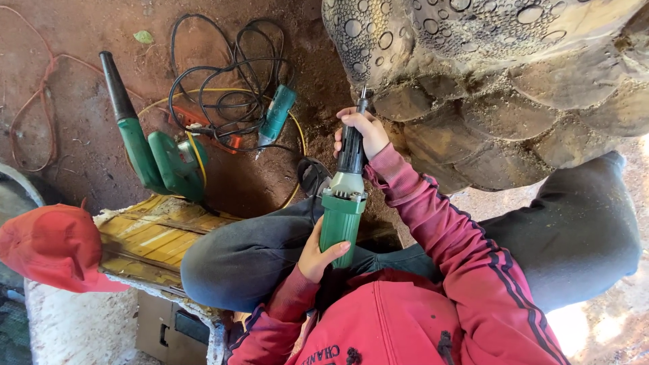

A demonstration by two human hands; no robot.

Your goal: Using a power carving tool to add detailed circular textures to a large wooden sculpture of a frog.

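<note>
Probably upright grinder (343,203), tip up-frame.

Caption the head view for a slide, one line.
Both hands grip a green rotary tool, right hand near its tip against a carved stone sculpture, left hand at its base.

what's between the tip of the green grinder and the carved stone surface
Nothing visible. The slim bit of the green and black handheld grinder points straight at the grey carved stone sculpture, with its tip at the surface. The right hand grips the black neck, the left hand the green body, both behind the tip.
</note>
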